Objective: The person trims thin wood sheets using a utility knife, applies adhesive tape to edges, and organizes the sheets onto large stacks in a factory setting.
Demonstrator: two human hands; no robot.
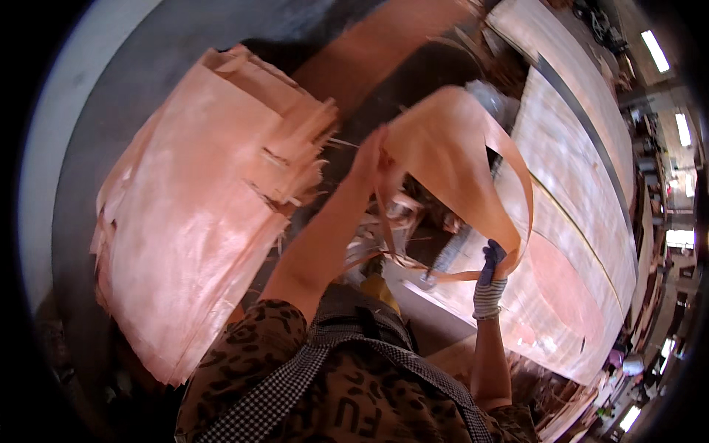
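A thin, tan strip of wood veneer [450, 151] arches up between my hands, its narrow split edges curling round to the right and below. My bare left hand [375, 159] is closed on its left end, somewhat smeared by motion. At the lower right end, my right hand [490, 269], in a striped knit glove with a dark palm, grips the same veneer. Part of the right fingers is hidden behind the sheet. Thin torn slivers [395, 255] hang beneath the arch, between my forearms.
To my left lies a thick stack of pinkish veneer sheets [192, 192] with ragged, splintered right edges. A large pale stack of sheets [569, 199] stands on my right, with a dark band across it. Scraps [406, 214] litter the floor between them. Another brown sheet [384, 44] lies ahead.
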